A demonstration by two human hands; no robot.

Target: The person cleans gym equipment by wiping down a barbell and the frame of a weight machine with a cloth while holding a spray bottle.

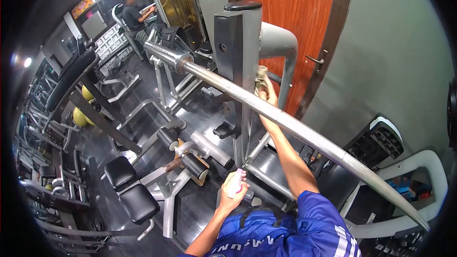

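Note:
My right hand (269,96) reaches up behind the barbell and is closed on a beige cloth (261,80). The cloth lies against the side of the grey rack upright (249,47). Low in front of my body, my left hand (230,195) is wrapped round a small pale pink bottle (236,184); fingers cover part of it. A long steel barbell (281,116) runs diagonally across the view, passing in front of the upright and my right forearm. On the upright is a black J-hook (225,123), below the bar.
A black padded bench (135,200) with foam rollers stands at lower left. Behind the rack are a wooden door (290,0) and a grey wall (395,43). Weight machines fill the left, where another person (134,16) sits. A grey frame (423,162) stands at right.

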